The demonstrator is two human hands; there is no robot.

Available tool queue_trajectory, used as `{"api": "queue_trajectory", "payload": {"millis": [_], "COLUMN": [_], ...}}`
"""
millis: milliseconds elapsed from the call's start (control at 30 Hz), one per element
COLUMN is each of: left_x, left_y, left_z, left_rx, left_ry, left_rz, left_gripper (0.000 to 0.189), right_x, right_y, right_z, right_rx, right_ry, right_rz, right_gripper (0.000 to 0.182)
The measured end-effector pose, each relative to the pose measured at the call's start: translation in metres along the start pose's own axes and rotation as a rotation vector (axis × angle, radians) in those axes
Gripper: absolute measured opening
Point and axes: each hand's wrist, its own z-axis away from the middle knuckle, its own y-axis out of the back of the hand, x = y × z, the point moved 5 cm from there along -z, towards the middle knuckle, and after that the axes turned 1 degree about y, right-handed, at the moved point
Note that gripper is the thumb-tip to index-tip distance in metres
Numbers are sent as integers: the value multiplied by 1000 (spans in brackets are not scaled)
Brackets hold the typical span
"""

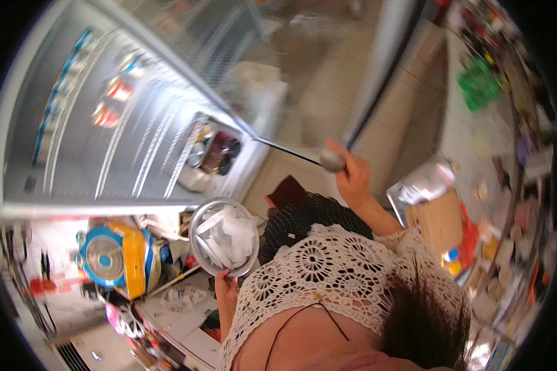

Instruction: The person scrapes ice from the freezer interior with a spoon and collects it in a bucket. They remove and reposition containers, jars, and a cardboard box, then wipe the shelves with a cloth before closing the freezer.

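My left hand [226, 284] grips the near rim of a round metal bowl [195, 248]. Translucent white plastic [234, 232] fills much of the bowl; what it wraps is unclear. My right hand [354, 178] is closed around a rounded grey-brown object [332, 161], too blurred to name exactly. Its raised finger is close to the corner of a glass door [322, 88], and contact cannot be made out. To the left is an upright refrigerator [97, 207], its lit inside exposed. Red-and-white cups [106, 116] and blue-and-white containers [58, 97] stand on its wire shelves.
Metal trays [197, 150] and a white bag [193, 179] sit low in the refrigerator. A blue-and-yellow fan [106, 257] is at left. At right, a cluttered counter holds a green basket [478, 84], a cardboard box [436, 220] and a red bag [469, 236].
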Motion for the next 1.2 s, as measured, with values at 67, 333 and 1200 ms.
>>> {"api": "queue_trajectory", "payload": {"millis": [67, 333, 1200], "left_x": [-20, -49, -34], "left_y": [25, -78, 171], "left_z": [-39, -56, 65], "left_rx": [-90, -203, 279], "left_ry": [151, 268, -330], "left_rz": [-54, -99, 664], "left_gripper": [9, 13, 13], "right_x": [-6, 66, -318], "right_y": [58, 69, -243], "right_z": [-35, -99, 63], "right_rx": [491, 241, -526], "right_ry": [-23, -579, 443], "right_rz": [-205, -542, -723], "right_gripper": [36, 33, 14]}}
